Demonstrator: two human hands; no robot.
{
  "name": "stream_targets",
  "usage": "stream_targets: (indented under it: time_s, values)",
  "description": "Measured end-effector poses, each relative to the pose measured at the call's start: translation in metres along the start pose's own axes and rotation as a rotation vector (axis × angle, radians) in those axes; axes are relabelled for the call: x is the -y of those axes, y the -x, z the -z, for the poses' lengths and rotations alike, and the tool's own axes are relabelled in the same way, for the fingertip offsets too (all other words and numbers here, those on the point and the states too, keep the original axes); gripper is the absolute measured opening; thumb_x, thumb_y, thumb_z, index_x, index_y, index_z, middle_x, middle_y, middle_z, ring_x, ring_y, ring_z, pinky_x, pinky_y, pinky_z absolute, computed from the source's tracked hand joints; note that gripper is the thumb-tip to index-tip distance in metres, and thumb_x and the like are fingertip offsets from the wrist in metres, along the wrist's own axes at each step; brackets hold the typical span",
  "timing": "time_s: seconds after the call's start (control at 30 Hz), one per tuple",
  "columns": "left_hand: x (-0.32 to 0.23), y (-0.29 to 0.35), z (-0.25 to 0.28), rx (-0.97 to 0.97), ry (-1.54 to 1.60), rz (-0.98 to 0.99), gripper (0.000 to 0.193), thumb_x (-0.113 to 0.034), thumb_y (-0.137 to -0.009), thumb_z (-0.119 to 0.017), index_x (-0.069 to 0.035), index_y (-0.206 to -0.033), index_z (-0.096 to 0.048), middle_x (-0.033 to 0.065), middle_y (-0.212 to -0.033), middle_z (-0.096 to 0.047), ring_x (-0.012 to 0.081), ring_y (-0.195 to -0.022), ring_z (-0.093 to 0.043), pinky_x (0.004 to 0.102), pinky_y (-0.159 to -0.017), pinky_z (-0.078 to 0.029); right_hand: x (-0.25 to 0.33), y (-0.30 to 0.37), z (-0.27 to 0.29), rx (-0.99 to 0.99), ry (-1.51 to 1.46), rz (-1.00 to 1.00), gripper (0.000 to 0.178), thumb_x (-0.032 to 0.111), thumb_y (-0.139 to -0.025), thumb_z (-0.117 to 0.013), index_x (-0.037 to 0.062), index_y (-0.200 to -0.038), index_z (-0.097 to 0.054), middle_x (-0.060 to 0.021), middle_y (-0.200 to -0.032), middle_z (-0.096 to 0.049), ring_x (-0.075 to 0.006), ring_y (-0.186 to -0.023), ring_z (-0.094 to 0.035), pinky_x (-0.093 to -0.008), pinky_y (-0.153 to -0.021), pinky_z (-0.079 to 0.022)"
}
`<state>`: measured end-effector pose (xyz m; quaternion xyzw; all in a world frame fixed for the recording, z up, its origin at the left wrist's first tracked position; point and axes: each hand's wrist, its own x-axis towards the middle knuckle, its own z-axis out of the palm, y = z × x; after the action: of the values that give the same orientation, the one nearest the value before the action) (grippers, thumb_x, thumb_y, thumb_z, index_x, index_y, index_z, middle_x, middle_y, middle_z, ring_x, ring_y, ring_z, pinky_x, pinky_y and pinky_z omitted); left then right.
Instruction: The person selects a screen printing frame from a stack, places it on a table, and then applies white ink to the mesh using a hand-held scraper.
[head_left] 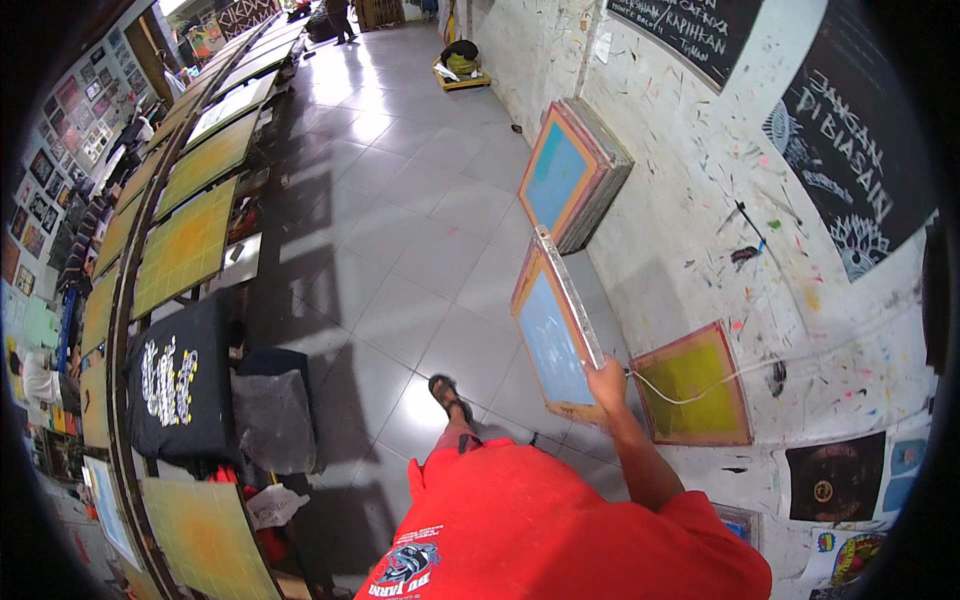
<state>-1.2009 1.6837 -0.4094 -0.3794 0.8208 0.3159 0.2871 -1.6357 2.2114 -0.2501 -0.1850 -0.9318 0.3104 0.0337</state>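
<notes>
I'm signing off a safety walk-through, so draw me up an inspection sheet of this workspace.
Surface: grey tiled floor; yellowish boards in rows on the left.
Job's things: blue-meshed frame, held; stacked frames and yellow-green frame against the wall.
Clutter: crumpled white item beside the boards.
Hands: right hand closed on the blue-meshed frame's edge; left hand not in view.
Cables: white cable near the right hand; contact unclear.
Surroundings: chalkboards; distant person.

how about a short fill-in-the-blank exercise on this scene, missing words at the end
The frame is gripped by the person's ____ hand.
The black shirt lies to the person's ____.
The person's own shirt is ____.
The frame stack leans against the ____.

Missing words: right; left; red; wall.
</notes>
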Motion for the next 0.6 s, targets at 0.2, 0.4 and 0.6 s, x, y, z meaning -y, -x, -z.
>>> stream_targets:
  time_s: [0.2,0.4,0.6]
  values:
    - [-0.143,-0.173,0.067,0.068,-0.017,-0.231,0.029,-0.029,-0.087,-0.052,-0.001,-0.082,-0.057,0.0139,-0.078,-0.058,0.0277,-0.072,-0.054,0.0417,-0.065,-0.043,0.082,-0.137,-0.06,-0.046,0.068,0.064,0.033,0.03,-0.072,-0.068,0.0019,-0.089,-0.063,-0.0224,-0.083,-0.063,-0.0395,-0.081,-0.06,-0.0431,-0.071,-0.046]
    - [-0.393,-0.345,0.266,0.063,0.67,-0.555,0.022,-0.026,-0.09,-0.052,-0.005,-0.094,-0.054,-0.0001,-0.077,-0.053,0.0108,-0.067,-0.047,0.0259,-0.06,-0.04,0.153,-0.259,-0.076,0.092,0.053,-0.078,0.04,0.035,-0.073,-0.065,-0.0012,-0.091,-0.06,-0.025,-0.091,-0.06,-0.0399,-0.089,-0.058,-0.0456,-0.075,-0.045]
    - [-0.584,-0.412,0.403,-0.099,0.657,-0.473,0.025,-0.027,-0.09,-0.052,-0.007,-0.105,-0.054,-0.0029,-0.081,-0.053,0.0052,-0.071,-0.049,0.0207,-0.058,-0.038,0.172,-0.39,-0.131,0.006,0.009,-0.009,0.035,0.031,-0.071,-0.066,0.0004,-0.088,-0.063,-0.0241,-0.083,-0.061,-0.0397,-0.083,-0.059,-0.0445,-0.07,-0.046]
